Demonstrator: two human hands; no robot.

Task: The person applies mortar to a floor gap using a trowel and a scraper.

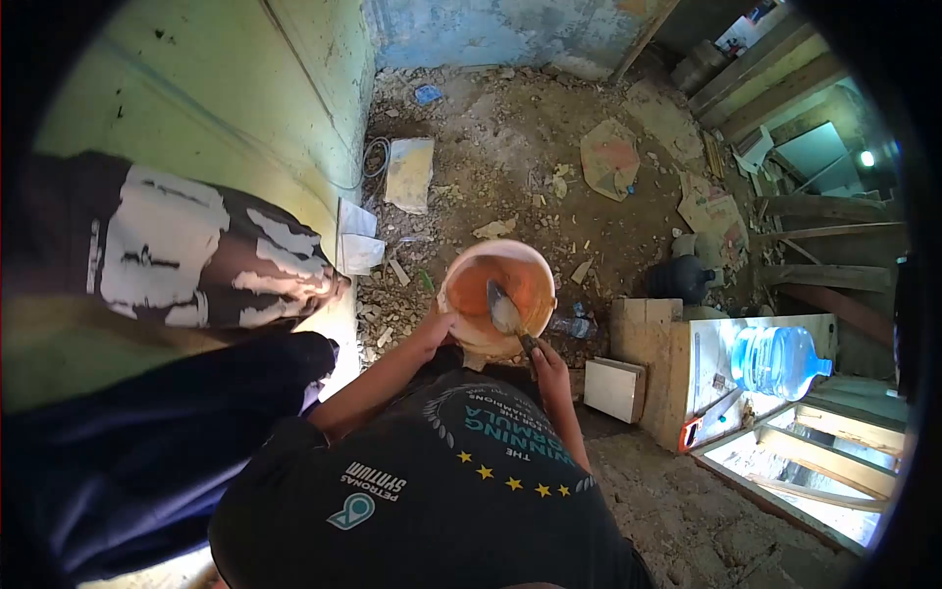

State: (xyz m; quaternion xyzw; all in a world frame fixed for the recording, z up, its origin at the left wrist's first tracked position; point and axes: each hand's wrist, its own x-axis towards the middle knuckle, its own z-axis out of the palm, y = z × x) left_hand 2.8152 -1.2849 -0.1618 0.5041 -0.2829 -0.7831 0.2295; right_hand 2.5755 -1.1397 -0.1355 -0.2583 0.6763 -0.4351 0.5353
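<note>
An orange-stained bucket (533, 257) is in front of my body, its open top facing me. My left hand (435, 329) grips the bucket's rim on the left side. In my right hand (549, 365) is the handle of a trowel (504, 308), its grey blade inside the bucket. The blade hides part of the bucket's inside, and I cannot make out what lies at the bottom.
Rubble and flat slabs (609, 159) litter the dirt floor. On the right, a wooden box (649, 339) carries a clear blue water bottle (775, 359) and a handsaw (710, 420). A dark jug (679, 280) stands behind it. Clothes (211, 250) hang along the left wall.
</note>
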